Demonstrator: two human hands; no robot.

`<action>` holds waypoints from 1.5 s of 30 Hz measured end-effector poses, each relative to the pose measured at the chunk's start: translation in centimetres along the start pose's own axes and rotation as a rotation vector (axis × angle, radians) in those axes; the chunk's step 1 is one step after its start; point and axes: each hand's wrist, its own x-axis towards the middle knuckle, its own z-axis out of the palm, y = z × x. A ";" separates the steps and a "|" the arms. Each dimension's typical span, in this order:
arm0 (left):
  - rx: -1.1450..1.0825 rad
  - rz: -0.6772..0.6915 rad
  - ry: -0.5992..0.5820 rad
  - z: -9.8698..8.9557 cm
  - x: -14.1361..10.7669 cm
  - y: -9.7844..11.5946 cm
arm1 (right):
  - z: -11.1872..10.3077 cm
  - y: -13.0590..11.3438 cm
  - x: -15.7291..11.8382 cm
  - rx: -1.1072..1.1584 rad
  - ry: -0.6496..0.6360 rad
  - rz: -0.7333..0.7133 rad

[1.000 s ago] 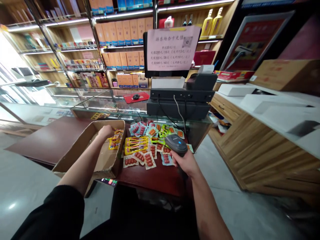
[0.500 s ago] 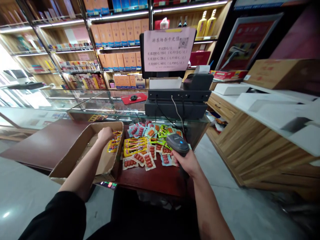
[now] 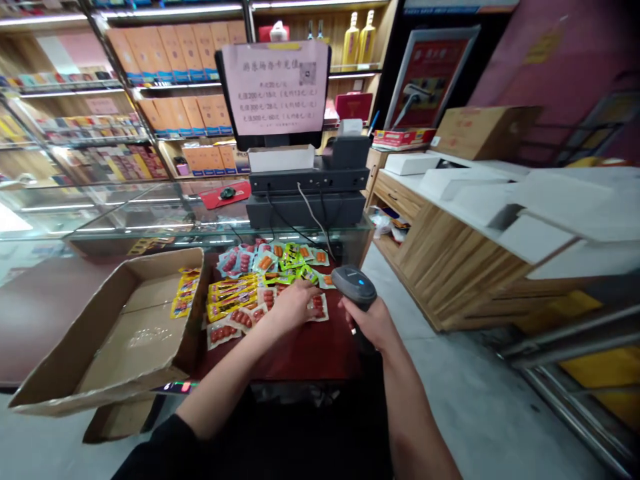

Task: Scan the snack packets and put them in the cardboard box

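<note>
My right hand (image 3: 373,327) is wrapped round the handle of a dark grey barcode scanner (image 3: 355,285), whose small blue light is lit. My left hand (image 3: 299,303) reaches over the right side of the pile with fingers apart, beside a packet of small red sausages (image 3: 317,307). Whether its fingertips touch a packet I cannot tell. Yellow stick-shaped packets (image 3: 233,297), green packets (image 3: 291,255) and pale blue sausage packets (image 3: 237,261) lie spread on the dark red table (image 3: 310,353). To the left, several yellow packets (image 3: 186,293) lie inside an open cardboard box (image 3: 193,333).
Behind the table stands a glass counter (image 3: 185,217) with a monitor (image 3: 275,93) covered by a pink notice, and black till equipment (image 3: 305,207). Cables hang down toward the packets. A wooden cabinet (image 3: 430,267) stands at the right, across a strip of grey floor.
My left hand has moved right, out of the cardboard box and over the packets on the table. My right hand still holds the scanner. The view has turned to the right.
</note>
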 end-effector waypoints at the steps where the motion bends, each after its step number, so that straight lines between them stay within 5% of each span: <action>1: 0.030 0.036 -0.028 1.0 0.1 0.3 | -0.4 0.3 -0.2 -0.001 0.009 0.000; 7: 0.090 0.045 -0.062 4.4 -0.7 -0.3 | -1.2 1.2 -0.8 0.017 -0.012 0.047; 17: -0.051 0.030 0.087 5.3 -1.6 -0.2 | -0.3 0.9 -0.5 -0.063 -0.039 0.036; 23: -0.703 -0.453 0.444 2.9 -1.9 -3.4 | 0.6 -2.0 -0.9 -0.169 -0.063 -0.024; 28: -1.310 -0.576 0.562 -0.9 -2.9 -6.8 | 2.8 -3.9 -0.4 -0.222 -0.066 -0.146; 36: -1.441 -0.568 0.622 -4.6 -4.8 -7.0 | 5.6 -4.6 0.6 -0.163 -0.211 -0.185; 45: -1.440 -0.608 0.651 -5.2 -5.0 -6.7 | 6.1 -4.2 1.2 -0.130 -0.233 -0.189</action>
